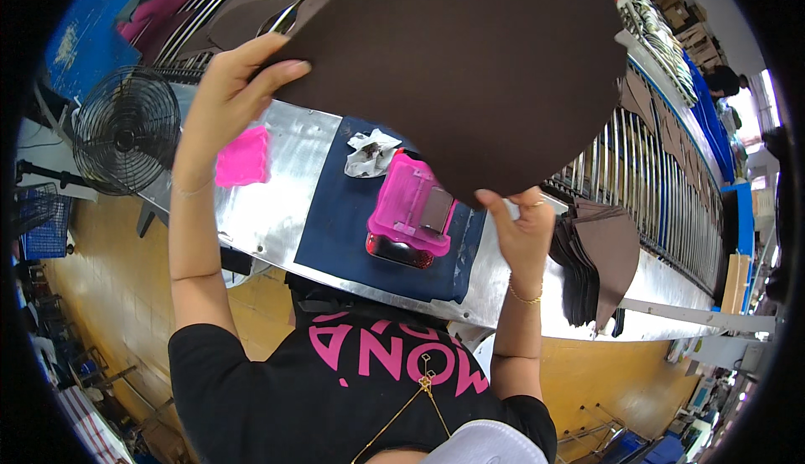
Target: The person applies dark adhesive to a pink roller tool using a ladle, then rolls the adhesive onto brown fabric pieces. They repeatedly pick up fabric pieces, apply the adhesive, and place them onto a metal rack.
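A large dark brown sheet point(470, 61), leather-like with curved edges, is held up in front of me above the metal worktable point(285, 221). My left hand point(239, 91) pinches its left corner between thumb and fingers. Lower down on the right, the thumb and fingers of my right hand point(521, 225) close on its bottom edge. Beneath the sheet, a pink plastic container point(398, 191) sits on a dark blue mat point(335, 229), with a glossy dark red object point(394, 252) under its near side. Crumpled white paper point(371, 153) with dark stains lies beside the container.
A pink tray-like piece point(243, 158) lies on the table's left side, near a black wire fan point(126, 131). Brown cut pieces point(608, 250) are stacked at the right. Metal-barred racks point(671, 170) holding more pieces run along the far and right sides. A person point(725, 82) is far right.
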Demonstrator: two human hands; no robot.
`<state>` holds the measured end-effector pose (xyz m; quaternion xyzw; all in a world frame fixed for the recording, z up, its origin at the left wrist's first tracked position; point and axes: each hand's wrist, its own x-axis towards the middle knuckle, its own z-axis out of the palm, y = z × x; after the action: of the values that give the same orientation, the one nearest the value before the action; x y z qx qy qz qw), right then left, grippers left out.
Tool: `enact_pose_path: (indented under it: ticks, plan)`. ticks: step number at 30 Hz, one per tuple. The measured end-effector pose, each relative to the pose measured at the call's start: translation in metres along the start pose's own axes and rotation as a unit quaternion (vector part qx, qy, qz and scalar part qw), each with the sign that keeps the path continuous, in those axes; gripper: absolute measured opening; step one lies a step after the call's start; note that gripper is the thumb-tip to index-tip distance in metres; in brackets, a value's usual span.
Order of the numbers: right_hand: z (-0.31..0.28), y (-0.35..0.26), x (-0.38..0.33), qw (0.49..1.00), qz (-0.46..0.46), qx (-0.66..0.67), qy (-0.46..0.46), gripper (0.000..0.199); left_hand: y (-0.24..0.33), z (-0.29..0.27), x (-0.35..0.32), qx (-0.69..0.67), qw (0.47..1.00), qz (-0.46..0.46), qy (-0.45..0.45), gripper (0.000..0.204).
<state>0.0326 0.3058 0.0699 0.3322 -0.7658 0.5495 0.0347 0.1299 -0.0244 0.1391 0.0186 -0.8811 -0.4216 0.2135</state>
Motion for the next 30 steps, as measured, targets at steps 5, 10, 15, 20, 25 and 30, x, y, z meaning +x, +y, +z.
enact_pose_path:
  ticks: [5,10,15,20,25,30]
  plan:
    - [0.033,0.002,-0.001,0.996,-0.077,-0.047,-0.017,0.011,-0.014,-0.022,-0.04,-0.047,0.997,-0.055,0.036,0.01]
    - [0.016,0.009,-0.012,0.974,-0.14,-0.175,-0.023,0.006,-0.012,-0.004,-0.051,-0.087,0.991,-0.094,-0.037,0.004]
    - [-0.026,0.02,-0.043,0.963,-0.106,-0.241,-0.064,0.021,-0.011,0.04,-0.046,-0.058,0.979,-0.11,-0.163,0.008]
    - [-0.058,0.048,-0.097,0.971,0.022,-0.237,-0.028,0.012,-0.013,0.089,-0.03,0.043,0.973,0.139,-0.18,0.01]
    - [-0.124,0.039,-0.135,0.966,0.204,-0.153,0.036,0.008,0.013,0.13,-0.011,-0.001,0.933,0.205,-0.295,0.01]
    - [-0.192,-0.01,-0.14,0.932,0.271,-0.239,0.011,0.008,0.042,0.176,0.005,0.057,0.886,0.262,-0.379,0.009]
